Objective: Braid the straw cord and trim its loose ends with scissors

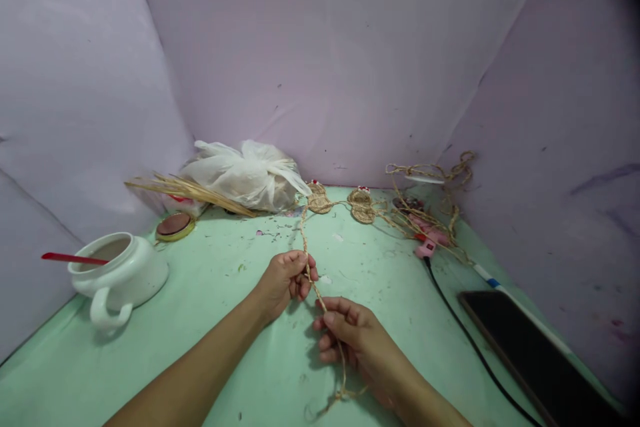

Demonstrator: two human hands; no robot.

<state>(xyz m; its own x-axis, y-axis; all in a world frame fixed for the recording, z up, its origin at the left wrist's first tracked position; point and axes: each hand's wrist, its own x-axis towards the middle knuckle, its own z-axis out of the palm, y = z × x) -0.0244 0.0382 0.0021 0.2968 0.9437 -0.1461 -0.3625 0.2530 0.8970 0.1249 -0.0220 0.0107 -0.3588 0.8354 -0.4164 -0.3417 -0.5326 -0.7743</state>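
Observation:
A thin braided straw cord (304, 227) runs from the back of the table down through both hands. My left hand (290, 280) pinches it between thumb and fingers. Lower and to the right, my right hand (353, 330) grips the same cord, which hangs on past the fingers to a knotted, frayed end (340, 393) near the table's front. Behind the hands lie two small woven straw pieces shaped like slipper soles, the left one (319, 199) and the right one (362, 205), each with a red and white trim at its top.
A white pot (135, 267) with a red stick (75, 257) stands left. Behind it are a round tin (175, 226), dry straw strips (200, 195) and a white plastic bag (250, 173). Right are loose braided cord (453, 173), a pink corded tool (427, 240) and a black phone-like slab (530, 353). Walls enclose the table.

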